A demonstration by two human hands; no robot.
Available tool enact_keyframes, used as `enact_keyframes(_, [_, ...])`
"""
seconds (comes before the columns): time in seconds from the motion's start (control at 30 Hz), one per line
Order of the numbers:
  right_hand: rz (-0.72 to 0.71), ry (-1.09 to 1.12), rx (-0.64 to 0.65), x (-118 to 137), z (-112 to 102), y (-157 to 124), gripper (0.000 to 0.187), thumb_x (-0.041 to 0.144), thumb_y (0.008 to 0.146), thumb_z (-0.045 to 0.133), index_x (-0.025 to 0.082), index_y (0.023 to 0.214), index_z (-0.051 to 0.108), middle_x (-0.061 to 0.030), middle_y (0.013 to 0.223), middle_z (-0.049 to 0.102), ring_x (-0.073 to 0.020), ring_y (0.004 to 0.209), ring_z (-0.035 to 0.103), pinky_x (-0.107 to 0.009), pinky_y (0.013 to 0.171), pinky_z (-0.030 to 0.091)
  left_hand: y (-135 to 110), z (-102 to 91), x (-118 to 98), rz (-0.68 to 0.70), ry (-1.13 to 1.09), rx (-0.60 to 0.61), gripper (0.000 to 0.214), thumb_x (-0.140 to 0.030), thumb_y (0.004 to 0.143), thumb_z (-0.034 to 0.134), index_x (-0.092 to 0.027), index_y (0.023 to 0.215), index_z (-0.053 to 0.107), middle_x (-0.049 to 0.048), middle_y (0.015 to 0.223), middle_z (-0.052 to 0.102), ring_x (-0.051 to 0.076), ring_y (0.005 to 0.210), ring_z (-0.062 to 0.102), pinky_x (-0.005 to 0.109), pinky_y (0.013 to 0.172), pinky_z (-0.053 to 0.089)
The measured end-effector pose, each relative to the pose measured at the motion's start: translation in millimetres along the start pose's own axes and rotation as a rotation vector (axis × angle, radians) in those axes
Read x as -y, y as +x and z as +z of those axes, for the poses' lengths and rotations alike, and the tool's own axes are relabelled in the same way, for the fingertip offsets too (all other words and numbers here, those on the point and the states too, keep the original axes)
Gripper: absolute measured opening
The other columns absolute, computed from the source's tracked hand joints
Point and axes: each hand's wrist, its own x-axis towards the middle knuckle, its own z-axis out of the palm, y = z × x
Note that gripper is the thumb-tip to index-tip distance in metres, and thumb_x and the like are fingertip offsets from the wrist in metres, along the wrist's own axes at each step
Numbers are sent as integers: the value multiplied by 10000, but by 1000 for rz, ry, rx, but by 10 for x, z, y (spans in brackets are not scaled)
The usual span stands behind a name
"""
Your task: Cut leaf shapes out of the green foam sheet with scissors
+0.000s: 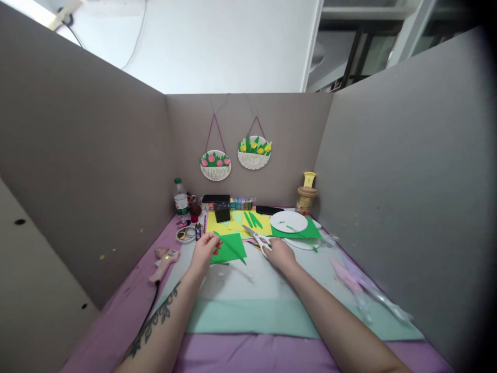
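Observation:
My left hand (pixel 205 251) pinches the left edge of a green foam sheet (pixel 231 247) that lies on the mat. My right hand (pixel 280 254) is closed round the handles of white scissors (pixel 256 238), whose blades point left and up toward the green sheet. Behind them lies a yellow sheet (pixel 233 224) with cut green leaf strips (pixel 252 219) on it. A white paper plate (pixel 288 221) rests on another green sheet (pixel 306 230) to the right.
A pink glue gun (pixel 165 260) lies at the left with its cord. A water bottle (pixel 180 199), glitter tubes (pixel 241 203), a black box (pixel 222 211) and a yellow jar (pixel 306 196) stand at the back. Grey cardboard walls (pixel 388 171) enclose the table; two decorated plates (pixel 254 151) hang there.

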Motion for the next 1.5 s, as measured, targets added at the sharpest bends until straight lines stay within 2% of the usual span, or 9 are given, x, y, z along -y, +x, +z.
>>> enact_keyframes(0.23, [-22,-49,-55,44,-121,-35,250,306,843,498,152,925,677,-165,1033,655,-277,990,574,-321,755,420,5,29,42,-31,-33,6,246,-353,629,655,-169,649,492,-60,561,470,60,483,406,174,466,298])
enact_keyframes(0.33, [-120,141,-137,151,-162,-105,225,280,849,506,149,897,684,-157,1028,659,-276,1024,552,-339,824,410,-16,59,70,-16,6,75,255,-364,658,640,-174,635,472,-78,523,394,57,456,340,182,458,259])
enact_keyframes(0.4, [-212,467,-19,258,-121,-176,234,329,855,516,164,889,678,-115,975,676,-233,961,582,-312,800,430,-43,84,86,-7,39,154,261,-370,682,632,-176,639,463,-80,519,372,59,459,317,186,457,240])
enact_keyframes(0.53, [-255,1139,491,476,64,-338,424,540,764,607,163,955,642,-69,832,692,-164,720,619,-246,592,434,-107,135,90,46,91,267,267,-386,729,615,-174,670,464,-70,552,388,69,501,329,188,483,264])
enact_keyframes(0.67, [-218,1394,615,571,148,-423,440,532,667,711,146,868,651,-51,734,690,-132,621,594,-237,563,404,-128,153,90,70,115,284,279,-400,742,618,-171,686,468,-67,568,394,71,517,344,189,497,283])
enact_keyframes(0.87, [-176,1376,492,561,112,-390,354,459,664,719,148,817,649,-44,720,696,-128,589,584,-233,536,371,-124,174,158,6,168,315,344,-439,693,677,-152,860,587,0,710,576,115,612,491,205,519,356])
enact_keyframes(1.13, [-220,1263,393,581,164,-393,286,411,673,701,150,777,649,-34,702,691,-142,630,599,-267,631,432,-137,201,223,40,241,331,323,-427,700,678,-143,653,530,34,786,626,89,573,464,205,502,341])
enact_keyframes(1.33, [-199,1332,424,576,168,-391,357,504,697,666,152,720,610,-43,677,687,-149,617,606,-276,637,436,-110,177,242,42,291,329,294,-411,705,658,-148,651,538,-10,611,541,93,534,432,207,492,322])
enact_keyframes(1.5, [-178,1218,377,605,188,-430,260,414,725,621,171,666,550,-24,630,680,-123,546,559,-231,542,390,-91,164,277,36,332,239,286,-393,715,609,-167,582,497,-45,473,452,90,460,396,215,472,291])
